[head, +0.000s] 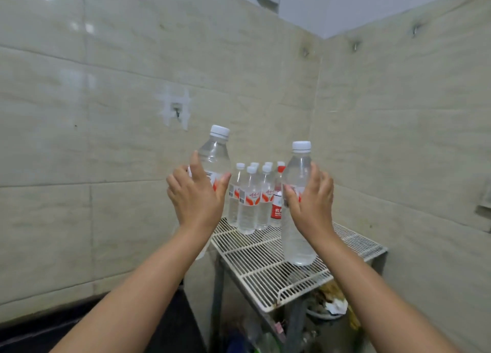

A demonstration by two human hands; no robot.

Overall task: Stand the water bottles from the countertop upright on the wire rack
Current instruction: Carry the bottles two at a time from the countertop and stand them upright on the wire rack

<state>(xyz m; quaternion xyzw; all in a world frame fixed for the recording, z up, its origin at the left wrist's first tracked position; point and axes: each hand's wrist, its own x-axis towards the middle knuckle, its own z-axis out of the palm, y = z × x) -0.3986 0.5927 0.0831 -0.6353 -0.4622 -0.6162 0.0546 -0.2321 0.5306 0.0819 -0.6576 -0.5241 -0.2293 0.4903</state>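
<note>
So two bottles are being carried at once, one per hand. The left hand (198, 193) is wrapped around the label band of the left bottle (214, 157), which is held up in the air beside the wire rack (268, 267) and tilted a little. The right hand (309, 197) is closed around the middle of the right bottle (297, 206), whose base looks to be on or just above the rack wires; which of the two can't be told.

Trouble is likely at set-down: a base landed crooked across the thin wires could tip, and a tilted bottle pushed in could knock the cluster of standing bottles (252, 201) at the back like dominoes. The red-labelled one (277, 203) sits right behind the right hand's thumb, so it's at risk.

Room-wise, the front and middle of the rack are open, plenty of space there. The front edge is unguarded though, with clutter below (329, 299), and the tiled walls (106, 113) close off the back corner.
</note>
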